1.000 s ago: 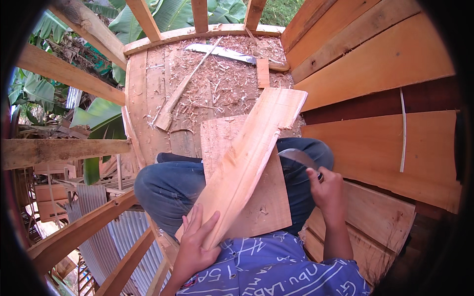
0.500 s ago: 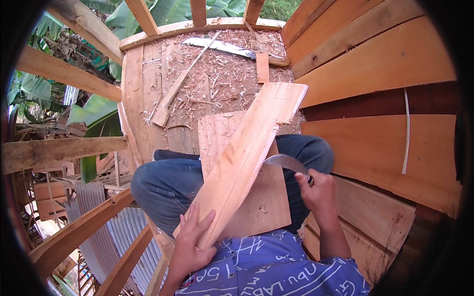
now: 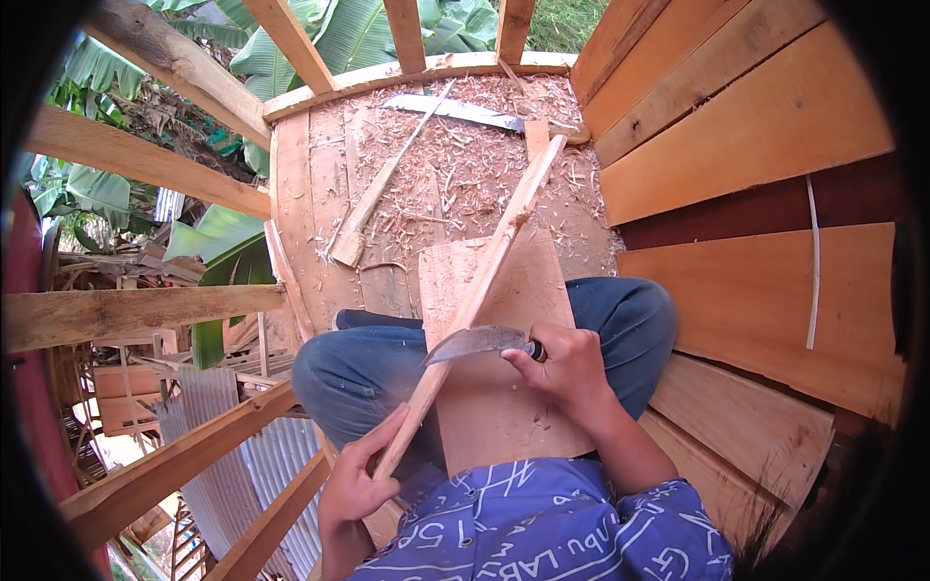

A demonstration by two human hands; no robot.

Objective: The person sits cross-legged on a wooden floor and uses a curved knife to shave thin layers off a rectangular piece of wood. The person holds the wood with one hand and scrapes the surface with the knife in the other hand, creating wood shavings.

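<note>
A long wooden plank stands on its narrow edge, slanting from lower left to upper right over my lap. Its near end is gripped by my left hand, fingers along one side and thumb on the other. My right hand is closed round the dark handle of a curved knife. The blade lies across the plank's upturned edge, about midway along, and seems to touch it. Beneath the plank a wider flat board rests across my legs.
Wood shavings cover the plank floor ahead. A machete, a small wood block and a tapered stick lie there. Wooden rails run along the left, above corrugated metal sheets; a board wall rises on the right.
The plank has turned from its broad face onto its edge. My right hand has brought the knife leftward from beside the plank onto that edge. My left hand still holds the near end.
</note>
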